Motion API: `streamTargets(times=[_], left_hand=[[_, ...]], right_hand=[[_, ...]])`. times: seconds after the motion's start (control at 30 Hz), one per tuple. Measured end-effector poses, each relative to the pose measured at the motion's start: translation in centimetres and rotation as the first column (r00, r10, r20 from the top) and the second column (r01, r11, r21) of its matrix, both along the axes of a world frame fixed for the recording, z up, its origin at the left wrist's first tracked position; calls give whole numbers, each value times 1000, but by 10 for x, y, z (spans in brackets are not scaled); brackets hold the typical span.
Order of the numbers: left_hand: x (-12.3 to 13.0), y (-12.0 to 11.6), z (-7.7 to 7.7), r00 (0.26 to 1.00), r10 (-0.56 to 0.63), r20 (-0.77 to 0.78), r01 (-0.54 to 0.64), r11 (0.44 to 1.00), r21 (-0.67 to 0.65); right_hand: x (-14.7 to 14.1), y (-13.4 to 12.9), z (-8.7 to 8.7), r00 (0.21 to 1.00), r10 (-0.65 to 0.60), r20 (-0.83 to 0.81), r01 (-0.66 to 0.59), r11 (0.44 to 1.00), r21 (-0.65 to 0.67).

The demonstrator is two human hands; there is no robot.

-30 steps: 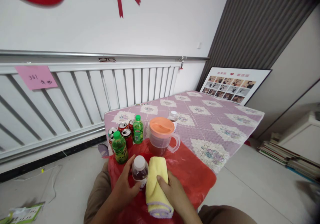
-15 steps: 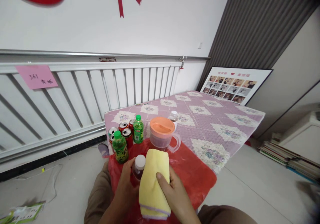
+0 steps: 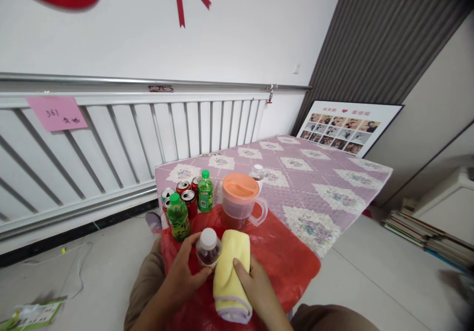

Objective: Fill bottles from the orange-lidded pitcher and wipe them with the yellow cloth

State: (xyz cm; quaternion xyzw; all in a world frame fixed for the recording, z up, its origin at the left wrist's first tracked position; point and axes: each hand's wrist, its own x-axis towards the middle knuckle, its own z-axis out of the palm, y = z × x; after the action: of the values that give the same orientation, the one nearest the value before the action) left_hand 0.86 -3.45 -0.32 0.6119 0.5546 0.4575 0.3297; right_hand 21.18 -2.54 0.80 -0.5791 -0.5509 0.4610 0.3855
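My left hand (image 3: pixel 187 267) is wrapped round a white-capped plastic bottle (image 3: pixel 208 248) with dark liquid in it. A folded yellow cloth (image 3: pixel 231 276) with a purple edge is gripped in my right hand (image 3: pixel 255 281), thumb on top. The cloth is beside the bottle and covers a little of its right side. Just beyond both hands stands a clear plastic jug (image 3: pixel 239 207) with an orange lid, its handle to the right. Under these things lies a red plastic sheet (image 3: pixel 285 252).
Green-capped bottles (image 3: pixel 178 217) and several drink cans (image 3: pixel 188 202) stand at the left. Behind the jug is another white-capped bottle (image 3: pixel 258 174). A purple patterned cover (image 3: pixel 311 188) spreads beyond, with a white radiator (image 3: pixel 129 128) along the wall and a photo board (image 3: pixel 344 126) at the back right.
The cloth has moved slightly right and down, away from the bottle, so more of the bottle shows. My left thumb now shows across the bottle's near side.
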Motion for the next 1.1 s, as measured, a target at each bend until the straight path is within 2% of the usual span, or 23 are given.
streamTargets(times=[0.1, 0.2, 0.3, 0.4, 0.53, 0.67, 0.8, 0.97, 1.1], left_hand=[[-13, 5, 4, 987, -132, 97, 138, 988, -62], [-25, 15, 11, 945, -275, 175, 290, 955, -63], [-28, 24, 23, 926, -366, 89, 375, 921, -106], [-23, 27, 33, 913, -408, -1, 401, 899, -178], [-16, 22, 30, 945, -328, 3, 325, 934, -150], [-10, 15, 15, 983, -183, 2, 183, 978, -97], [0, 10, 3, 999, -41, 3, 41, 999, -21], [14, 10, -3, 998, 59, -14, -58, 996, 62], [17, 12, 0, 998, 54, 10, -55, 997, 58]], right_hand=[[2, 1, -4, 997, 19, 75, -20, 1000, 1], [4, 1, -7, 993, 30, 117, -33, 999, 21], [6, 1, -11, 991, 47, 129, -50, 999, 20], [6, 1, -14, 990, 45, 135, -49, 998, 26], [4, -3, -5, 997, 14, 74, -18, 999, 51], [0, -9, 20, 999, 13, 50, -16, 998, 58], [-7, -12, 40, 999, 52, -13, -51, 996, 70], [-11, -9, 40, 998, 56, -39, -53, 995, 84], [-7, 5, 33, 999, 29, -35, -27, 997, 68]])
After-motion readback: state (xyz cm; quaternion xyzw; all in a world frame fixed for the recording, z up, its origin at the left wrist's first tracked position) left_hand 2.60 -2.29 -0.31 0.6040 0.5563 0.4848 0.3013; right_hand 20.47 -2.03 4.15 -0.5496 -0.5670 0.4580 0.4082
